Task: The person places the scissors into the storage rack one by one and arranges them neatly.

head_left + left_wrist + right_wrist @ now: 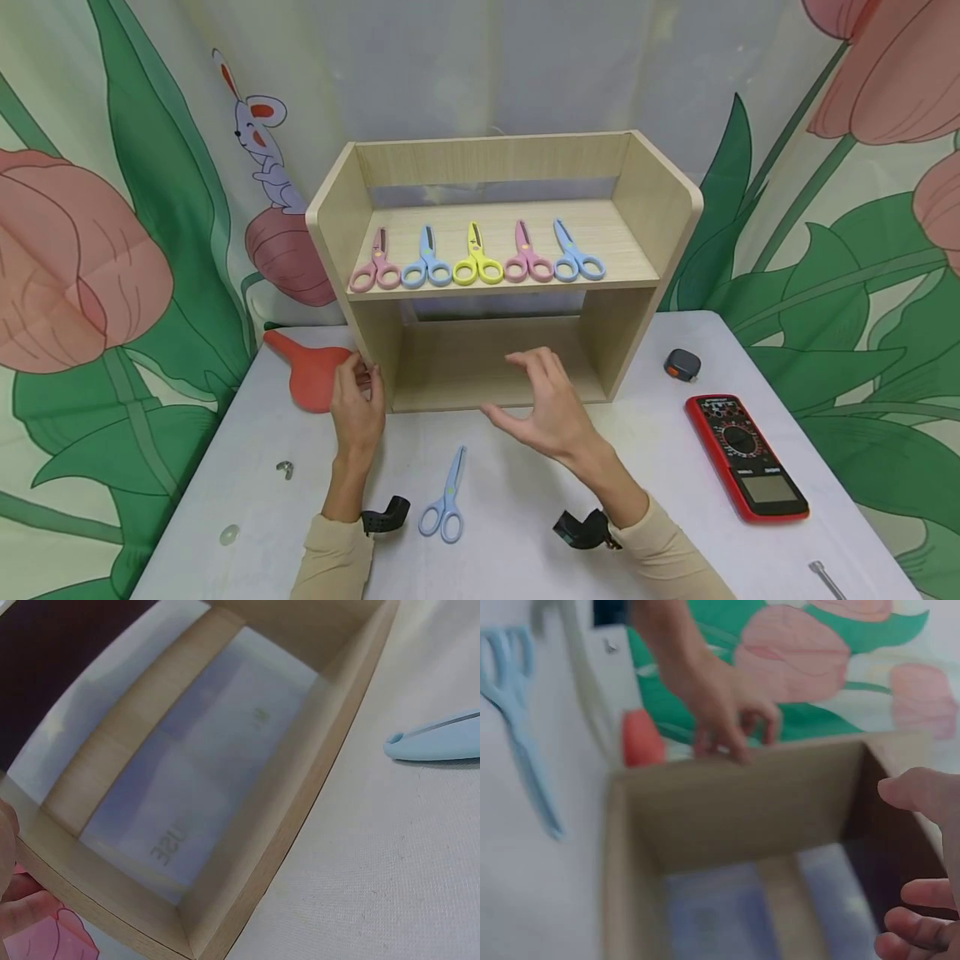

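No legible writing. Your left hand [358, 406] pinches the wooden shelf's [495, 275] left front edge — your right hand [547, 406] hovers spread before its lower opening, blue scissors [446, 500] between your wrists.

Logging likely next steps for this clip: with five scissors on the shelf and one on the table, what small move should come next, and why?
Probably the right hand, open and empty before the wooden shelf, drops back to the blue scissors lying on the table. Five pairs already line the upper board, and the left hand touches the shelf's left wall, seemingly steadying it.
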Motion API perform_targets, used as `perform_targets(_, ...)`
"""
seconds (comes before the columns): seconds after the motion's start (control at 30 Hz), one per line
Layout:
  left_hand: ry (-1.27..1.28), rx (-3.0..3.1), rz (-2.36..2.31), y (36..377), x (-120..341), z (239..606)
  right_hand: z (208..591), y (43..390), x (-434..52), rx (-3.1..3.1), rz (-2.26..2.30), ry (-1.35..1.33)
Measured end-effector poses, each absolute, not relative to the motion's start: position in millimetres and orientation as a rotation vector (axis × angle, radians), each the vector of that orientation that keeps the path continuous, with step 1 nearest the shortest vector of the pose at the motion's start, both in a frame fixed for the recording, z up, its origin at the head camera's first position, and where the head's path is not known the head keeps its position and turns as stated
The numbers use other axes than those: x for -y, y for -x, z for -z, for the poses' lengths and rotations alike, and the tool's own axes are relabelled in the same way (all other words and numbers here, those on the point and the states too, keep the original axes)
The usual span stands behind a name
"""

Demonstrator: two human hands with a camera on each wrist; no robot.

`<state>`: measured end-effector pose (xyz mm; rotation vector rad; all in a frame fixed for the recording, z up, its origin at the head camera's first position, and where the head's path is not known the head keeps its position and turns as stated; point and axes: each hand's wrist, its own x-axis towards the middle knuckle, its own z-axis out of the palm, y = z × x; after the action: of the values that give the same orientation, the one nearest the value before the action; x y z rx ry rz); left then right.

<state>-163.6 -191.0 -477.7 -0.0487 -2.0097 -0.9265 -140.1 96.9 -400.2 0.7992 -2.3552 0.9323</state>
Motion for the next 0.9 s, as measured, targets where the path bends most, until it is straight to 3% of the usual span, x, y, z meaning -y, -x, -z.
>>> perform_targets(0.37, 0.049, 1.989, 0.925, 165, 191, 478, 465, 113, -62, 2.752, -0.923, -0.889)
perform_targets(0.9, 0.045, 1.987, 0.922, 164, 191, 479, 505, 85, -39, 2.989, -0.573, -1.004)
